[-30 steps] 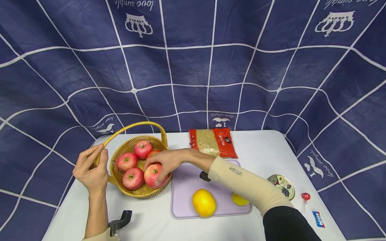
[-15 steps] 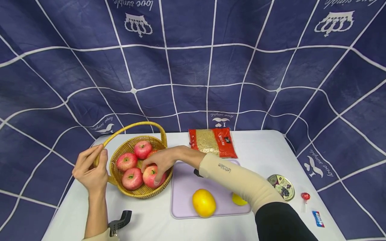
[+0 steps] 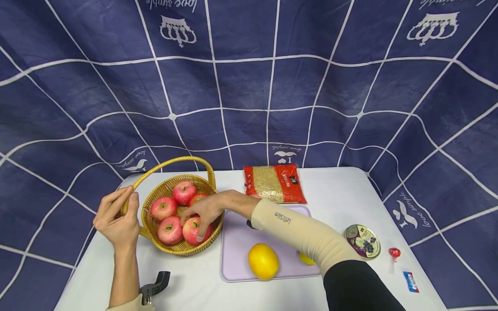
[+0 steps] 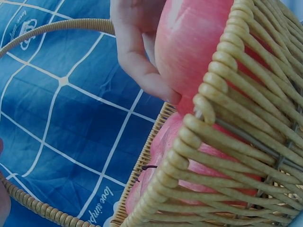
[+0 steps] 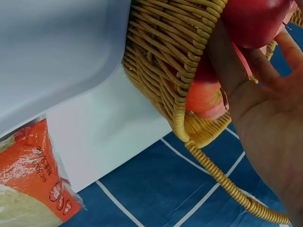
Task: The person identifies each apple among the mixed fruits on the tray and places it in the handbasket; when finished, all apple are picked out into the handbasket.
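Observation:
On the left of the table stands a wicker basket [image 3: 183, 252] with several red apples [image 3: 164, 209] in it. My left hand [image 3: 116, 220] grips the left side of its arched handle [image 3: 171, 161]. Reaching across from the right, my right hand [image 3: 206, 210] holds an apple [image 3: 192, 232] inside the basket's right side, thumb on its near face. In the left wrist view this apple [image 4: 194, 42] sits just inside the woven rim, with a finger curled against it. The right wrist view has my right hand [image 5: 270, 109] partly hiding the apples behind it.
A lilac tray [image 3: 235, 259] beside the basket carries a yellow lemon-like fruit [image 3: 263, 261] and another yellow fruit [image 3: 306, 258], half hidden by my right sleeve. Behind it lies a red bag [image 3: 274, 184]. A round tin [image 3: 362, 242], a lollipop [image 3: 394, 253] and a small packet [image 3: 410, 281] lie at right.
My right hand has shifted slightly left and the apple in it sits a little lower and further left in the basket. The left hand stays on the handle.

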### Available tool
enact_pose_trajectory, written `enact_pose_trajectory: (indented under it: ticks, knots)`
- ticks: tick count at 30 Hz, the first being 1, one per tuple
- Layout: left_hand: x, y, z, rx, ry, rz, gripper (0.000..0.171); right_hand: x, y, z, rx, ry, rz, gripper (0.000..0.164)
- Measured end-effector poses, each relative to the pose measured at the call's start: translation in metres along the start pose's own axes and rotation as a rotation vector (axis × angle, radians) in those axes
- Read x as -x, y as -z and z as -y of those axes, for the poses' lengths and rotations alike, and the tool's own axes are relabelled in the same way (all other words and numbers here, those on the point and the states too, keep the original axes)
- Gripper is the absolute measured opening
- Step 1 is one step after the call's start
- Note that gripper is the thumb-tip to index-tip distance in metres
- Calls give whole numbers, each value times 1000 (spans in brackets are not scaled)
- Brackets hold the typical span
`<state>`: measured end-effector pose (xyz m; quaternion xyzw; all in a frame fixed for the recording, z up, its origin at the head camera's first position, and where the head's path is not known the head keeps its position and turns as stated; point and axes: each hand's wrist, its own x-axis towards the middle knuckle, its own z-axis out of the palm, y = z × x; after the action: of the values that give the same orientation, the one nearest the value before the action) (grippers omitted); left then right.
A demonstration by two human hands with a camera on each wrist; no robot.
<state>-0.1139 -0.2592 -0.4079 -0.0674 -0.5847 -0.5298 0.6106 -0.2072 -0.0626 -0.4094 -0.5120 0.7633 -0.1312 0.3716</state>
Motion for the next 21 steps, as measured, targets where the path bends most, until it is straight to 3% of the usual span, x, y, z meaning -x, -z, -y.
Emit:
enact_pose_trajectory:
  ticks: [11, 21]
  knots:
    - [0, -1, 0, 23, 0, -3, 13, -3, -3, -6, -8, -1, 9, 66]
    - [0, 0, -1, 17, -2, -7, 14, -6, -5, -8, 105, -19, -14, 62]
